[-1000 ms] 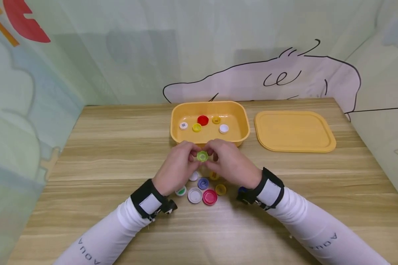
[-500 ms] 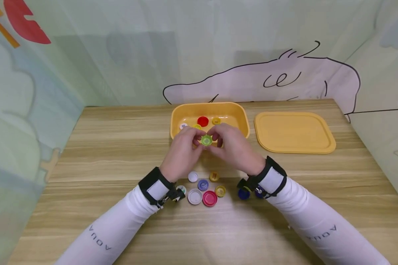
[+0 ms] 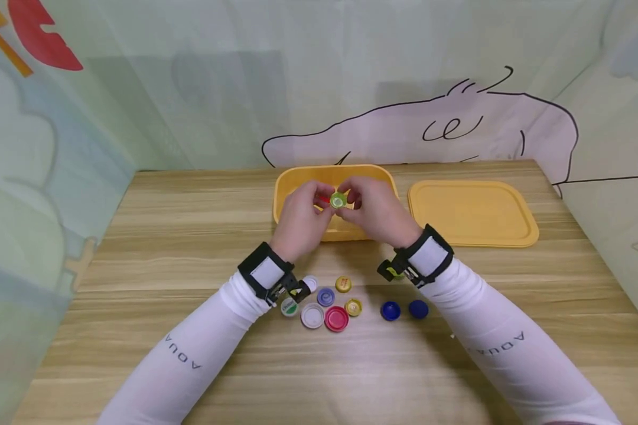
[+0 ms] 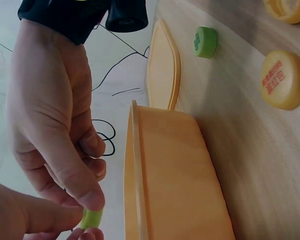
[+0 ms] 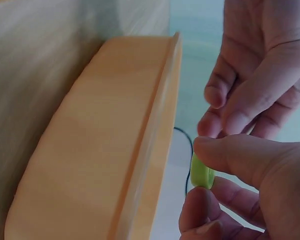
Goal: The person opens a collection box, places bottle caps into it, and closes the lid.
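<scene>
Above the yellow plastic box [image 3: 345,234], a green bottle cap [image 3: 338,200] is pinched at its edges by both hands. My left hand [image 3: 302,219] meets its left side with thumb and finger. On the other side, my right hand [image 3: 376,208] holds it; the right wrist view shows that thumb over the cap [image 5: 202,171]. The fingers partly hide the cap's rim. Part of a red cap [image 3: 323,199] shows inside the box behind my left fingers; most other contents are covered by the hands.
On the wooden table in front lie several loose caps, among them a red one [image 3: 337,319], a purple one [image 3: 326,296] and a blue one [image 3: 390,311]. Another green cap [image 4: 206,42] lies near the right wrist. The flat yellow lid [image 3: 473,212] lies right of the box.
Both hands have moved forward and slightly right with the green cap, from the box's near edge to over its inside. Blue caps once partly hidden by the right wrist now show.
</scene>
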`<state>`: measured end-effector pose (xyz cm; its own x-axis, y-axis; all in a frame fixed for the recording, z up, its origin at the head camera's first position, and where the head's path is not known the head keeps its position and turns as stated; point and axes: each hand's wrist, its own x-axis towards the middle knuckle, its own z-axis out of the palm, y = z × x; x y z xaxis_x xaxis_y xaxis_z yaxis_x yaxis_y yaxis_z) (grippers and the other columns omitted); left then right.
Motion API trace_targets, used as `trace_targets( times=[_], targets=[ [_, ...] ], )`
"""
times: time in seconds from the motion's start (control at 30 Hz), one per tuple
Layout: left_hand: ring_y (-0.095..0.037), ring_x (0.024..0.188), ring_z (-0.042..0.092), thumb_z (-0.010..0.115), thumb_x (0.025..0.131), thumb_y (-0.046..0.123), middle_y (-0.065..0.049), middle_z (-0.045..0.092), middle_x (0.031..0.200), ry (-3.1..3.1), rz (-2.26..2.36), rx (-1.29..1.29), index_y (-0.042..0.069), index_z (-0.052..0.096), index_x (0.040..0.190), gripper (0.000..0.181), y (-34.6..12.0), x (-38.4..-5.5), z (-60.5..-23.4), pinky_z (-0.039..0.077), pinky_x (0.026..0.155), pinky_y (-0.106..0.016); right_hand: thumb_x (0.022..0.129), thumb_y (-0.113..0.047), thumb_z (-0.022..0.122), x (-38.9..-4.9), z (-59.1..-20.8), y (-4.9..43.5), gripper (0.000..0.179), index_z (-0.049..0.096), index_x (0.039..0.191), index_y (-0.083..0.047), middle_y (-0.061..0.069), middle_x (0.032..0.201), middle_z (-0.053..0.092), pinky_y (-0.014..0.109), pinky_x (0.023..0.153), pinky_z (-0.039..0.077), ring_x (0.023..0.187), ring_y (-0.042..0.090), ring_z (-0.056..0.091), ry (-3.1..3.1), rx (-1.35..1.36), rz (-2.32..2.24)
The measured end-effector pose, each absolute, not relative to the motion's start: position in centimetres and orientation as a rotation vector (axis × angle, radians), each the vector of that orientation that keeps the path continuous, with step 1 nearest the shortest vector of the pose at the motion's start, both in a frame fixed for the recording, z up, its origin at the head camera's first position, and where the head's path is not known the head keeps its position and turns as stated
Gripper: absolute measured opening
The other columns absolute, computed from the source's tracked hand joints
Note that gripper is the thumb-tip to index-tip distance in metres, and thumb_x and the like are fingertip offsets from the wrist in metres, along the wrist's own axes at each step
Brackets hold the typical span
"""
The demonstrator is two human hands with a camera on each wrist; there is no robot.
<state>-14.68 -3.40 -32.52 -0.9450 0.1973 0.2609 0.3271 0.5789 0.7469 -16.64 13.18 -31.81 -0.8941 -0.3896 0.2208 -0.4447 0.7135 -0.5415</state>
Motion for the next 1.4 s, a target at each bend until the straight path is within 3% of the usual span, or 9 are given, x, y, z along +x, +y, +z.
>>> trace_targets(
  times=[0.23, 0.7, 0.97, 1.4],
  targets=[
    [-0.010, 0.088, 0.053, 0.064, 0.086, 0.011, -0.003, 0.059, 0.103, -2.725, -1.403, -0.375, 0.012, 0.053, 0.113, 0.030, -2.7, -16.0, -32.6, 0.049, 0.068, -0.023, 0.079, -0.025, 0.072, -18.4, -32.4, 13.3, 0.031, 0.058, 0.102, -0.010, 0.005, 0.082, 0.056, 0.031, 0.056, 0.045, 0.070, 0.018, 0.050, -2.903, 0.619, 0.881],
    [-0.017, 0.101, 0.054, 0.062, 0.087, 0.011, -0.004, 0.054, 0.117, -2.825, -1.441, -0.343, 0.014, 0.050, 0.116, 0.032, -2.2, -17.1, -33.7, 0.048, 0.080, -0.026, 0.080, -0.022, 0.071, -19.7, -33.4, 13.5, 0.036, 0.058, 0.108, -0.004, 0.008, 0.091, 0.062, 0.032, 0.065, 0.048, 0.078, 0.018, 0.054, -3.043, 0.522, 0.828],
    [-0.019, 0.105, 0.052, 0.061, 0.086, 0.008, -0.007, 0.053, 0.121, -2.849, -1.427, -0.347, 0.014, 0.049, 0.118, 0.035, -2.4, -17.2, -34.0, 0.046, 0.087, -0.029, 0.082, -0.022, 0.069, -19.3, -33.3, 13.8, 0.045, 0.053, 0.120, -0.005, 0.007, 0.096, 0.060, 0.032, 0.067, 0.050, 0.080, 0.019, 0.055, -3.069, 0.479, 0.893],
    [-0.015, 0.102, 0.050, 0.066, 0.085, 0.019, 0.001, 0.053, 0.113, -2.738, -1.388, -0.520, 0.014, 0.049, 0.119, 0.038, -2.5, -15.0, -33.0, 0.047, 0.081, -0.027, 0.082, -0.027, 0.069, -16.2, -31.1, 15.5, 0.037, 0.055, 0.112, -0.012, 0.001, 0.092, 0.057, 0.032, 0.063, 0.050, 0.079, 0.015, 0.053, -2.980, 0.552, 0.921]
  ],
)
